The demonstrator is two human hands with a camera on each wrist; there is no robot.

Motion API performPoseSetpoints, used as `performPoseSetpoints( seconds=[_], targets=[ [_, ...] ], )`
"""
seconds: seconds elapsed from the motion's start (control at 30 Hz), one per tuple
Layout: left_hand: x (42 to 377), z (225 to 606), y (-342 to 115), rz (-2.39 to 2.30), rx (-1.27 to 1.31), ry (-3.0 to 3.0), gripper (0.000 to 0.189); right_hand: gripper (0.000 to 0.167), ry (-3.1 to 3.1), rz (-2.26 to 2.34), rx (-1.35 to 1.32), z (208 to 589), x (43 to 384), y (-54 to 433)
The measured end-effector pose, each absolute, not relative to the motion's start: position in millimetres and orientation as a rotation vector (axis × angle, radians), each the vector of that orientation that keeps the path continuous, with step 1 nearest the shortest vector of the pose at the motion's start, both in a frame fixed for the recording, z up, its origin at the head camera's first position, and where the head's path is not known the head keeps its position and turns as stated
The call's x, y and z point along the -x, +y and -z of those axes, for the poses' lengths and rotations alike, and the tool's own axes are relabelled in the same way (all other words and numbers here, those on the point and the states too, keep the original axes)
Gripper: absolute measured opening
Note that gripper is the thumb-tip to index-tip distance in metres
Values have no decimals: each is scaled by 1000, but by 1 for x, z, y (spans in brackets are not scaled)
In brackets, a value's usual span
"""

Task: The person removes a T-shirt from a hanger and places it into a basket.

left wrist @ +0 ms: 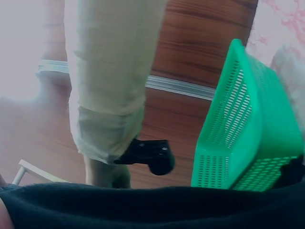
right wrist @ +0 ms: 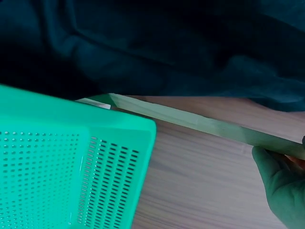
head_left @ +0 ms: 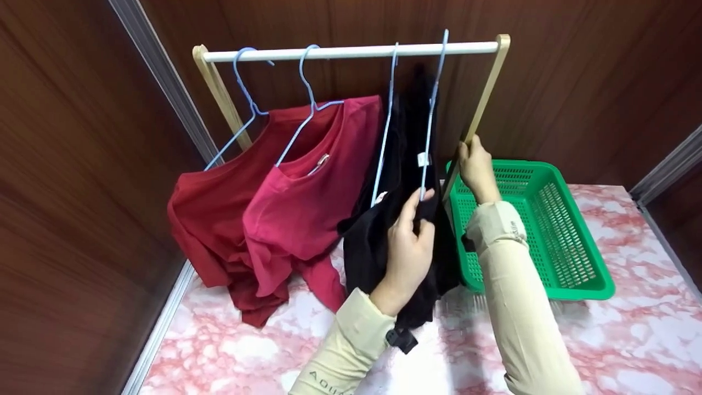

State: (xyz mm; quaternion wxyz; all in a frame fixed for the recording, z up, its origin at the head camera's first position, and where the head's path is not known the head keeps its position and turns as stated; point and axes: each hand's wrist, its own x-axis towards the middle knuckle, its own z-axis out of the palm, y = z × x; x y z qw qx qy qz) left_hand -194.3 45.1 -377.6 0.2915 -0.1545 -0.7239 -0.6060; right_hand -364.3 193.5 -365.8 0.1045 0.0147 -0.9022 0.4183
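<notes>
My left hand [head_left: 408, 249] is at the rightmost blue clothes hanger [head_left: 429, 129], its fingers curled at the lower end of the wire, against a black garment [head_left: 364, 258]. My right hand [head_left: 478, 169] grips the wooden side leg [head_left: 487, 90] of a clothes rack; the right wrist view also shows that hand [right wrist: 281, 188] on the leg [right wrist: 205, 124]. Another blue hanger [head_left: 385, 137] hangs close by in black cloth. Farther left, a pink-red top [head_left: 307, 219] and a dark red top [head_left: 214, 208] hang on blue hangers. Cloth hides some left fingers.
A green perforated basket [head_left: 589, 241] stands right of the rack, beneath my right forearm. The white rail [head_left: 356, 52] spans the top. Wood-grain walls [head_left: 598, 82] close in behind and at the sides. Pink-and-white marbled surface [head_left: 230, 351] lies below.
</notes>
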Motion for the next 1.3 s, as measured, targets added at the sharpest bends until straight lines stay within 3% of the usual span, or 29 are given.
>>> performPoseSetpoints(
  seconds=[0.43, 0.63, 0.77, 0.87, 1.07, 1.2, 1.3],
  targets=[
    [165, 413, 30, 1666, 537, -1860, 49, 33, -2622, -1254, -5, 368, 363, 196],
    [160, 424, 26, 1697, 537, -1884, 49, 45, -2622, -1366, -8, 364, 356, 203],
    [159, 428, 23, 1694, 514, -1884, 49, 47, -2333, -1404, 60, 354, 350, 199],
    [160, 431, 21, 1678, 513, -1893, 49, 37, -2045, -1396, 70, 347, 345, 192],
    [166, 437, 16, 1663, 530, -1908, 47, 24, -1917, -1373, -270, 339, 336, 183],
    [169, 440, 15, 1676, 534, -1935, 47, 28, -2130, -1457, -594, 338, 333, 181],
    [172, 442, 15, 1714, 541, -1967, 46, 32, -2337, -1482, -679, 338, 331, 181]
  ],
)
